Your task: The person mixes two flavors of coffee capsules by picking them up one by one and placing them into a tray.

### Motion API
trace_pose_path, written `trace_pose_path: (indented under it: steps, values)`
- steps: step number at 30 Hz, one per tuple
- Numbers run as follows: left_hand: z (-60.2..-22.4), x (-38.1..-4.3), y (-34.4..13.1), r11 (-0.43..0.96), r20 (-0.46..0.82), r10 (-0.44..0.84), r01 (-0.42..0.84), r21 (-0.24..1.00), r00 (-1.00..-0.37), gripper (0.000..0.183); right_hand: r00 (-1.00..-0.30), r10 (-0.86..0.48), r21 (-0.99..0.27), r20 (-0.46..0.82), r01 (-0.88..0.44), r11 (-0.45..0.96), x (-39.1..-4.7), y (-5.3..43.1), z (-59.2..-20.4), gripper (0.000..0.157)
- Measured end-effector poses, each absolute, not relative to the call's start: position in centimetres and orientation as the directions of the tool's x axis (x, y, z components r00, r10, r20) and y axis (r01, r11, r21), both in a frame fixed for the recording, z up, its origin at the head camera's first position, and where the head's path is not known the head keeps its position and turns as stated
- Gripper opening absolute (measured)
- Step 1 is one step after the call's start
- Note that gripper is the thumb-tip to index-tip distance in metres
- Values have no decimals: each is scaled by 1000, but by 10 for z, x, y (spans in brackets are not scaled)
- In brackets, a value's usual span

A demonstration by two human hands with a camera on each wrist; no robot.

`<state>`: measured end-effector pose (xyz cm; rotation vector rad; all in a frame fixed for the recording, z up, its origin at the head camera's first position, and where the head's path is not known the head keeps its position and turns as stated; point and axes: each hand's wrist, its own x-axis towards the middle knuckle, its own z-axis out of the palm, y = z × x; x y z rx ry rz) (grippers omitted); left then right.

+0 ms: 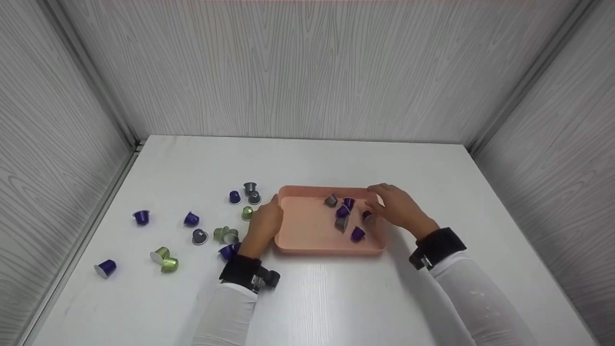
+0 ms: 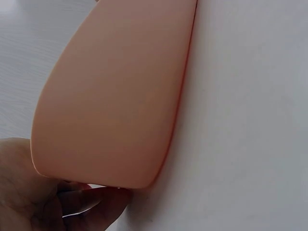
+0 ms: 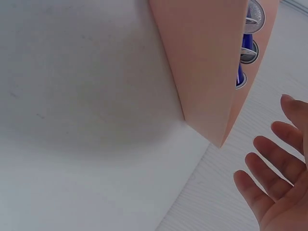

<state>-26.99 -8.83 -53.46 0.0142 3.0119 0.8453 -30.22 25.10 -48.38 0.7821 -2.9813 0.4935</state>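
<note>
A shallow pink tray (image 1: 302, 223) stands on the white table, with several purple and grey coffee capsules (image 1: 342, 211) in its right half. My left hand (image 1: 263, 222) holds the tray's left side; in the left wrist view its curled fingers (image 2: 98, 207) meet the end of the tray wall (image 2: 110, 96). Over the right rim hovers my right hand (image 1: 399, 207). In the right wrist view that hand's fingers (image 3: 276, 159) are spread and extended, apart from the tray wall (image 3: 202, 57). Capsule lids show past that wall.
Left of the tray, loose capsules lie scattered: purple (image 1: 141, 217), green (image 1: 169, 265) and grey (image 1: 200, 236). Some purple ones (image 1: 227, 252) sit close beside my left wrist. Grey wood-grain panels (image 1: 307, 72) enclose the table at the back and both sides.
</note>
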Motion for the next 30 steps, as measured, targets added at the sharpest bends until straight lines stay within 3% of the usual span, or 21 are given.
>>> trace_pose_path:
  steps: [6,12,22,30]
  values:
    - [-534,-270,-90,854,-16,14,4,520,-1000,45,-860,-485,-312,160,-510,802,-294,257,-489,47]
    - [-537,-270,-92,868,22,31,38,495,-999,45,-871,-471,-330,142,-490,807,-286,263,-495,56]
    - [-540,-271,-95,866,65,34,62,496,-997,44,-941,-338,-490,29,-308,815,-280,267,-509,75]
    - [-539,-271,-96,860,39,17,34,509,-999,44,-965,-254,-639,-68,-153,754,-279,267,-523,70]
